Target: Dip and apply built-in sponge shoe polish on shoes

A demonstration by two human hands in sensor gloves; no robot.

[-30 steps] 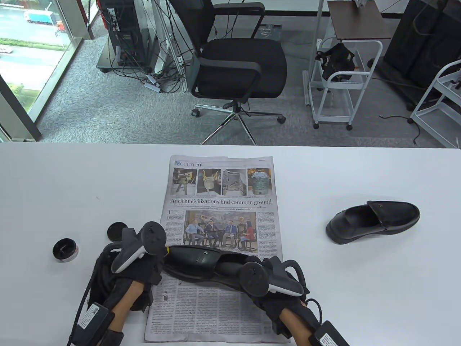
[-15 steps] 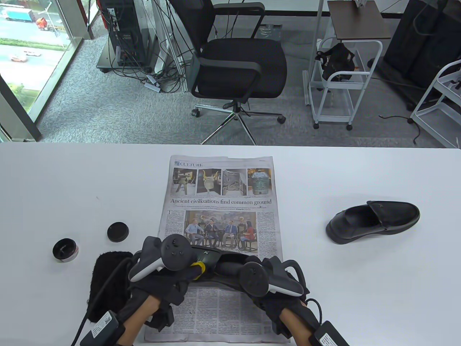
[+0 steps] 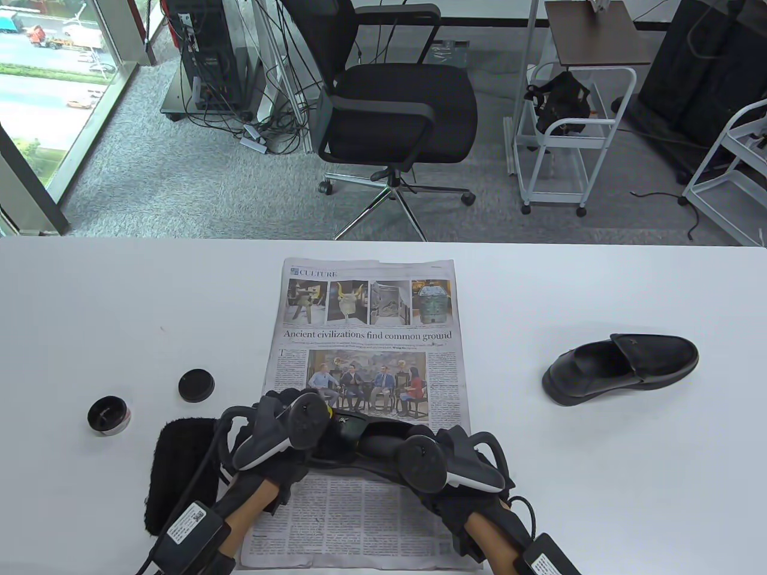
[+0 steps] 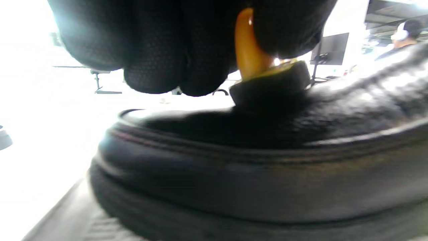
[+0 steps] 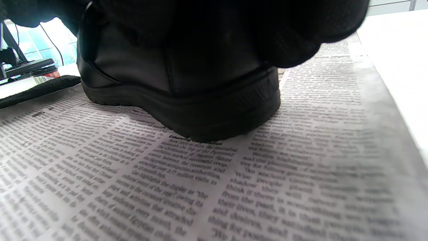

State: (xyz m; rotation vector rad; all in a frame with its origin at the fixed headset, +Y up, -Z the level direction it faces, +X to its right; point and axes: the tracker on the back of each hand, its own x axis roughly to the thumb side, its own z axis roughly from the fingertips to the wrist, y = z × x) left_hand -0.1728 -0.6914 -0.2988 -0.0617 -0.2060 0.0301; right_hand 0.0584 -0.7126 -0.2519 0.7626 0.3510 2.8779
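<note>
Table view: we saw the shoe (image 3: pixel 353 428) lying on the newspaper (image 3: pixel 365 335) near the table's (image 3: pixel 599 479) front edge, mostly covered by both gloved hands. Our left hand (image 3: pixel 281 431) sat over the toe end, the right hand (image 3: pixel 455 467) over the heel end. Only a yellow speck of the sponge applicator (image 3: pixel 328 411) showed past the left tracker.

Left wrist view added what the table view hid: the left fingers (image 4: pixel 160 50) were curled shut around the applicator's orange handle (image 4: pixel 247 47), and its dark sponge (image 4: pixel 271 83) pressed against the shoe's upper (image 4: pixel 267 167). Background was blown out white; detail there was lost.

Right wrist view showed the heel (image 5: pixel 200 100) standing on the newsprint (image 5: pixel 234 184), w/ the right glove (image 5: pixel 267 26) on top of it, closed over the heel as far as we could see; finger positions were too dark to separate. At that view's left edge we made out the black cloth (image 5: pixel 36 88) and, behind it, the polish tin (image 5: pixel 45 75).

Elsewhere in the table view: the open polish tin (image 3: pixel 108 415) and its lid (image 3: pixel 196 385) sat apart, left of the paper; the black cloth (image 3: pixel 180 473) lay partly under the left forearm. A second shoe (image 3: pixel 620 368) rested well to the right, off the paper.
</note>
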